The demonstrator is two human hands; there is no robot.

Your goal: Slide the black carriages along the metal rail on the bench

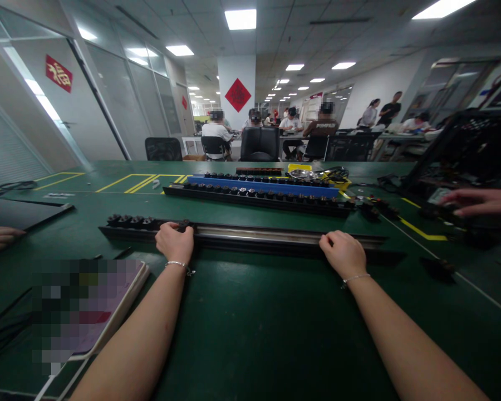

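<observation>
A long black rail (250,236) with a bright metal channel lies across the green table in front of me. Several small black round-topped modules (131,220) sit in a row at its left end. My left hand (174,240) is closed over the rail's left part, its fingers around another small black module (185,224) that they partly hide. Toward the other end, my right hand (344,253) grips the rail with fingers curled over its edge. What lies under the fingers of both hands is hidden.
Farther back stand a blue rail (271,185) and another black rail (259,198), both carrying modules. A phone-like device (121,303) with cables lies at left front. Other people's hands reach in at right (484,201) and left (0,238). Loose black parts (440,268) lie at right.
</observation>
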